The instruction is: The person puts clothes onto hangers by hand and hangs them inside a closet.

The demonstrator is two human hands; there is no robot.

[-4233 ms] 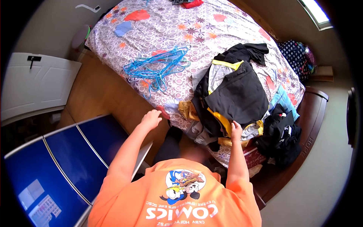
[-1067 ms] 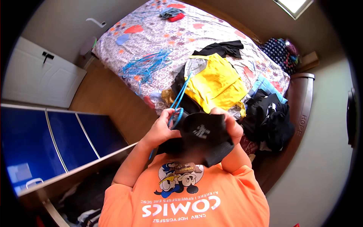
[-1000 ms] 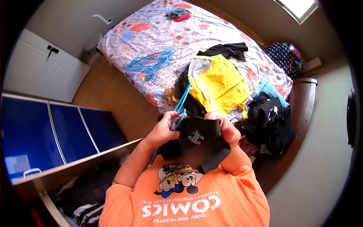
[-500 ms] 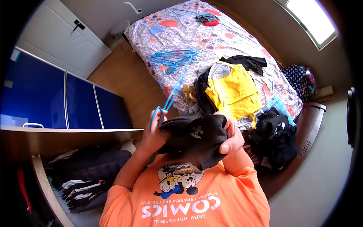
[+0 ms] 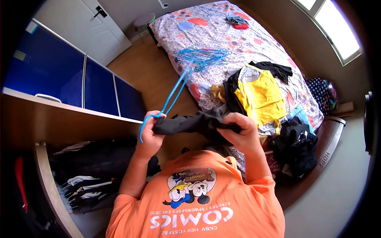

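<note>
My left hand (image 5: 147, 133) is closed on a blue clothes hanger (image 5: 171, 94), whose long loop points up and away toward the bed. The same hand grips one end of a black garment (image 5: 184, 123). My right hand (image 5: 243, 131) pinches the other end, so the cloth is stretched in a narrow bunched strip between both hands, in front of my chest. Its exact kind does not show. Beyond my hands, a yellow top (image 5: 260, 95) with grey parts lies on the bed, beside a pile of blue hangers (image 5: 204, 57).
The patterned bed (image 5: 222, 35) also bears dark clothes (image 5: 295, 144) near its brown footboard (image 5: 321, 158) and a small folded stack (image 5: 238, 22) at the far end. To my left stand a wardrobe with blue doors (image 5: 43, 67) and an open compartment of hanging dark clothes (image 5: 93, 166).
The black garment has gone from spread with its small grey print showing to a drawn-out strip. My left hand has moved left with the hanger; the view has shifted slightly.
</note>
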